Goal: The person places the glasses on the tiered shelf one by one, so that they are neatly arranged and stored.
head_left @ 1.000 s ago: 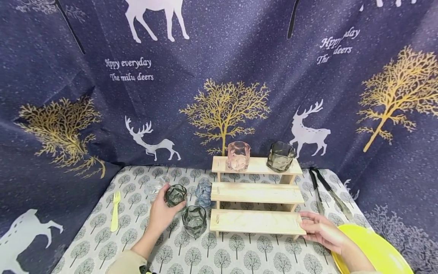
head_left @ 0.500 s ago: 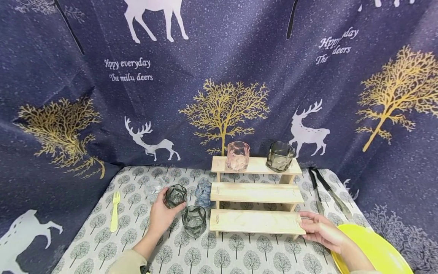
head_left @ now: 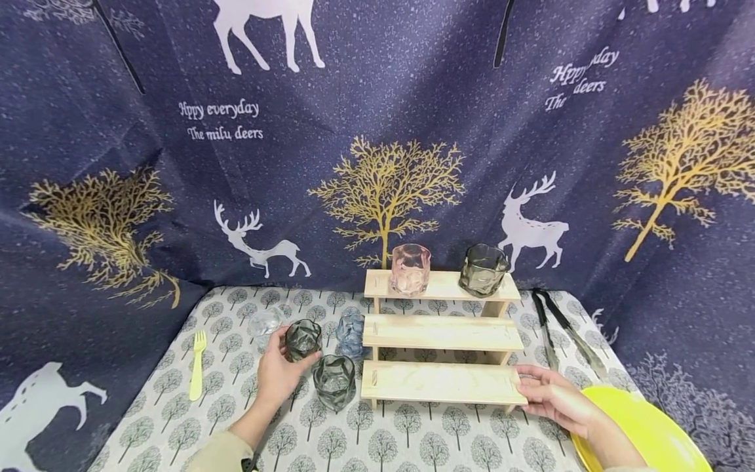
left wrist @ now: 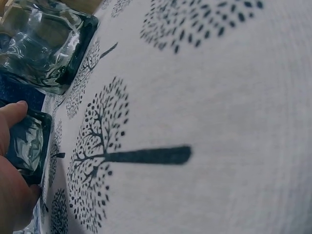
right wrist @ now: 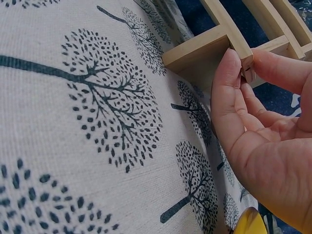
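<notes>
Dark-blue cloth backdrop (head_left: 377,111): I read "Hppy everyday The milu deers", ten o'clock. Left grip (head_left: 278,375) holds dark-grey faceted glass tumbler (head_left: 303,337), nine o'clock from pale three-tier wooden rack (head_left: 442,333); right grip (head_left: 553,398) pinches rack's four-o'clock corner.

The glossy tumblers (head_left: 303,339) look like rippled glass, the stepped rack (head_left: 442,381) smooth matt wood, the fork (head_left: 197,370) plastic, the bench cover (head_left: 360,452) woven cloth (slightly coarse up close).

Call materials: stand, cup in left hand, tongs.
Stand: wood, matte and seemingly unfinished; pale tan with faint grain.
Cup in the left hand: probably glass, glossy; see-through with bright highlights, though plastic is possible.
Tongs: grey near ends likely metal, slight sheen; black far ends, material unclear.
</notes>
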Tool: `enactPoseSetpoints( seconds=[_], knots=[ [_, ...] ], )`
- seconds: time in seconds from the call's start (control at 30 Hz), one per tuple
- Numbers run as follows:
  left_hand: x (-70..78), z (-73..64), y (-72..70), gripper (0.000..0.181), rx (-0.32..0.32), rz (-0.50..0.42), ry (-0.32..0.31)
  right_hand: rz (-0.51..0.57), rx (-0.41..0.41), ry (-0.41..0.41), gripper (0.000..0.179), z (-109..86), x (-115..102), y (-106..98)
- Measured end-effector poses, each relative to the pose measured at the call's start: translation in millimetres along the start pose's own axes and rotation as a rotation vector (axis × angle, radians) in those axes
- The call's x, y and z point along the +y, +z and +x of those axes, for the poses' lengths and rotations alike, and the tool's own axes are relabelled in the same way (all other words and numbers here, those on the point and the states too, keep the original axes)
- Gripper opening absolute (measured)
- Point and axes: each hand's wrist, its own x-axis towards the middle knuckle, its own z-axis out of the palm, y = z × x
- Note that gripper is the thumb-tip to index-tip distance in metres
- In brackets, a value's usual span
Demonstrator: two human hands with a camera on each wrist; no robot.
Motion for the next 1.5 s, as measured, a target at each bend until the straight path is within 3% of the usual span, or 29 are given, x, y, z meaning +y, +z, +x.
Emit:
enactPoseSetpoints(
  seconds=[0.3,0.57,0.77,1.07,1.3,1.5],
  knots=[
    [0.5,-4.1,-2.4,0.095,0.049,-0.004,0.007,-0.002,0.006,-0.001,0.035,-0.5,0.4,0.5],
    [13.4,-5.5,-9.3,0.096,0.064,-0.034,0.035,0.006,-0.005,-0.012,0.033,-1.2,0.8,-0.4],
    [31.5,-8.3,-18.2,0.097,0.084,-0.08,0.055,0.012,-0.003,-0.013,0.034,-0.7,2.1,-0.6],
    [60.7,-11.5,-24.6,0.094,0.134,-0.105,0.15,-0.002,0.014,-0.008,0.035,-1.3,2.1,-0.9],
    [90.2,-18.7,-19.8,0.089,0.096,-0.162,0.256,-0.002,-0.002,-0.022,0.034,-1.3,1.8,-0.9],
    [115.8,-26.2,-4.9,0.089,0.04,-0.193,0.308,0.006,0.007,-0.018,0.033,-1.7,0.6,0.2]
  ],
)
